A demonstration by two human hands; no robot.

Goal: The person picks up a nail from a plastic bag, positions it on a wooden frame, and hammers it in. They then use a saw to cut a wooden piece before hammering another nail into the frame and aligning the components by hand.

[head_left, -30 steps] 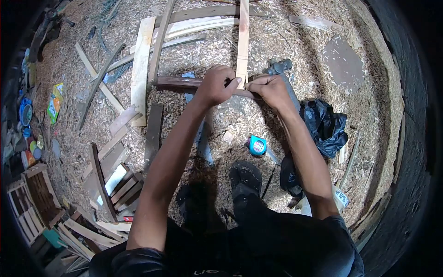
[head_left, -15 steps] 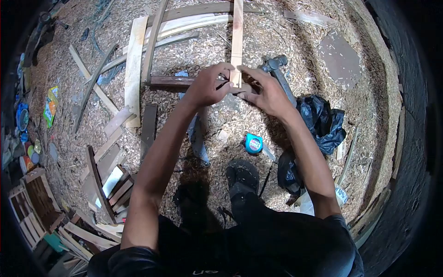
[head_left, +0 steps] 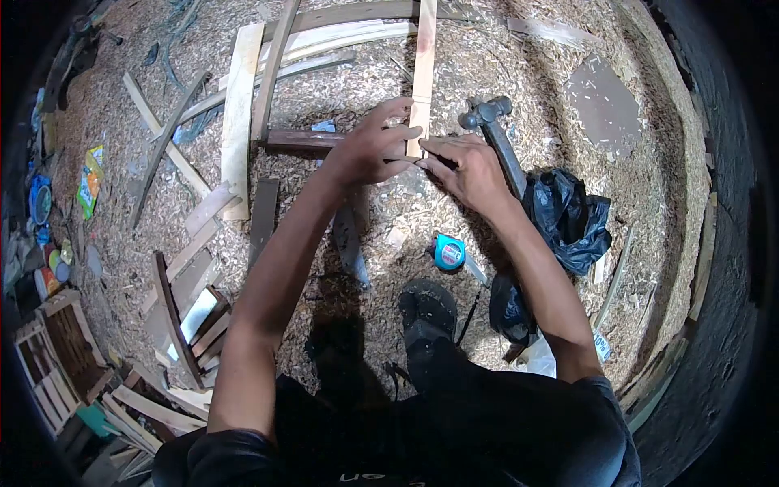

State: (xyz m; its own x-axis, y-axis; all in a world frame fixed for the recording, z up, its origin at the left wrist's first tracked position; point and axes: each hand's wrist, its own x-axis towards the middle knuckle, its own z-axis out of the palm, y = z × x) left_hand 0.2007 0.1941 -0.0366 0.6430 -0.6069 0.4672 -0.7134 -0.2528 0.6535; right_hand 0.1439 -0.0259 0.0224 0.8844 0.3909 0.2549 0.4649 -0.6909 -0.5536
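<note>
A pale wooden strip runs away from me, its near end between my hands. My left hand grips that end from the left, a fingertip lying on its face and the thumb lower down. From the other side, my right hand pinches at the same end, thumb and forefinger close together at the corner. My fingers partly cover the end. A dark reddish wooden bar lies left of my left hand. Just beyond my right hand rests a hammer with a metal head.
A teal tape measure lies on the shavings-covered ground near my foot. Black plastic bags lie right of the hammer. Loose boards are scattered at left, and a wooden crate stands far left.
My right hand's fingers have drawn in to a pinch at the strip's near corner. My left fingers have shifted over the strip. The hammer shows more fully.
</note>
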